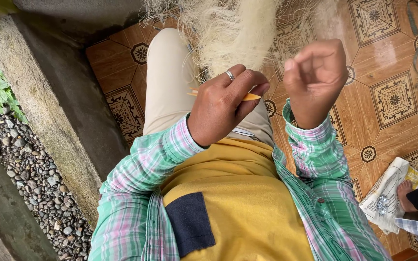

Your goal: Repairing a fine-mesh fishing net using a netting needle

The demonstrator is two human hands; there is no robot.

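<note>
Centrally, the left hand (223,108) (ringed) pinches an orange netting needle (250,97); the right hand (315,79) curls closed on pale fishing net (233,34) strands.

A crumpled white plastic sack with yellow and dark printed patches (388,193) is seen lying on the patterned brown floor tiles (388,96), at lower right.

home porch: patterned floor tiles (388,96), gravel (30,169).
</note>
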